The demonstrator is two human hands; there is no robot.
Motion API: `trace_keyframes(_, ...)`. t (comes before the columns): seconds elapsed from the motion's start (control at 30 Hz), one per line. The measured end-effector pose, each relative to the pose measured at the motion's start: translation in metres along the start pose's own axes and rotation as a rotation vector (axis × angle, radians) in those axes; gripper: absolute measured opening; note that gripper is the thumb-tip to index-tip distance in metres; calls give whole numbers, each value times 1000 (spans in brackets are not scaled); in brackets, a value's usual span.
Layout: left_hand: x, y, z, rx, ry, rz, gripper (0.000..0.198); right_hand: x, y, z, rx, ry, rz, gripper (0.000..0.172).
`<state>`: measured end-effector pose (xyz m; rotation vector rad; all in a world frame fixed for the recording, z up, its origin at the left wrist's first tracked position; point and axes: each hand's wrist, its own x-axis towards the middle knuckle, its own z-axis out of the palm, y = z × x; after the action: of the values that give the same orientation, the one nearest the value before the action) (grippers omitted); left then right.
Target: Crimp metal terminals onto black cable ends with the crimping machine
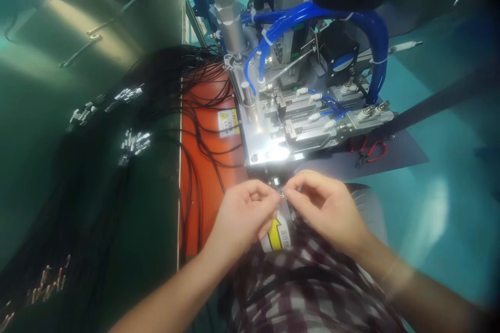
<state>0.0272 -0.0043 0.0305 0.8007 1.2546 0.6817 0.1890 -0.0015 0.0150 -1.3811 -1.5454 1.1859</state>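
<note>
My left hand (250,210) and my right hand (326,208) face each other just in front of the metal machine (269,148). Fingertips of both hands are pinched together around a tiny shiny piece (282,194) between them, too small to identify. Each hand is closed, with thumb against forefinger. A label with a yellow arrow (275,234) shows below the hands, above a checked garment.
Black cables (199,135) cross the orange surface (209,171) at left. Bundles with metal ends (135,143) lie on the dark green surface. Blue tubes (380,47) arch over the machine; red-handled pliers (367,153) lie at right.
</note>
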Motion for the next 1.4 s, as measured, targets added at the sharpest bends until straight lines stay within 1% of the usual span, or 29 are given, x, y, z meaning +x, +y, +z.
trace_keyframes(0.13, -1, -1, 0, -3, -4, -17, 23, 0, 0, 0, -82, -7, -29, 7)
trace_keyframes(0.23, -1, -1, 1, -12, 10, -15, 23, -4, 1, 1, -116, 33, -94, 6)
trace_keyframes(0.3, -1, 0, 0, -14, 17, -13, 22, -7, 3, 2, -169, 74, -196, 8)
trace_keyframes(0.37, 0, 0, 0, -15, 15, -12, 21, -8, 3, 2, -273, 106, -335, 8)
trace_keyframes(0.5, 1, 0, 0, -22, 13, -19, 21, -7, 5, 1, -481, 136, -586, 8)
trace_keyframes(0.57, 0, 0, 0, -23, 18, -26, 21, -6, 6, 1, -532, 156, -663, 8)
trace_keyframes(0.7, -1, 1, 1, -28, 17, -32, 21, -4, 12, 1, -599, 201, -754, 10)
trace_keyframes(0.77, -1, 1, 1, -34, 19, -28, 22, -5, 15, 1, -607, 210, -773, 10)
trace_keyframes(0.87, -2, 1, 1, -52, 21, -14, 23, -6, 19, 2, -577, 185, -760, 10)
trace_keyframes(0.9, -2, 0, 1, -60, 20, -8, 22, -6, 19, 2, -547, 164, -739, 10)
trace_keyframes(0.97, -3, 0, 0, -76, 22, 6, 20, -7, 19, 4, -444, 126, -647, 10)
trace_keyframes(1.03, -3, -1, 0, -86, 27, 10, 18, -7, 18, 6, -340, 111, -553, 11)
trace_keyframes(1.07, -3, -1, 0, -90, 29, 7, 18, -8, 17, 7, -313, 111, -530, 11)
trace_keyframes(1.13, -4, -2, 1, -91, 31, -11, 19, -8, 16, 9, -313, 121, -541, 11)
trace_keyframes(1.3, -3, -3, 0, -42, 28, -35, 20, -6, 14, 10, -432, 146, -616, 9)
trace_keyframes(1.4, -3, -4, -2, -78, 10, -35, 19, -4, 12, 8, -428, 108, -576, 10)
